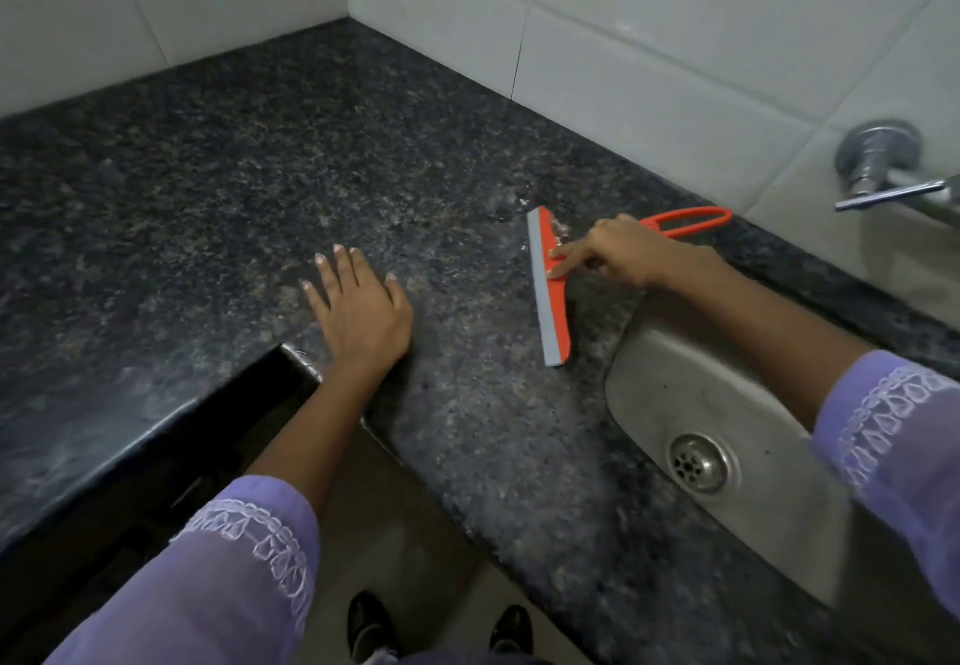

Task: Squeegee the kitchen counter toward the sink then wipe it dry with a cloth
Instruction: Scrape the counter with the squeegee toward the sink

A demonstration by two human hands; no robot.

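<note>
Right hand (618,253) grips the orange squeegee (550,285) at its handle, fingers on the head; blade down on the counter (208,170), just left of the sink (727,404). Left hand (358,311) flat on counter, fingers spread. Sink holds only its drain (698,462).
</note>
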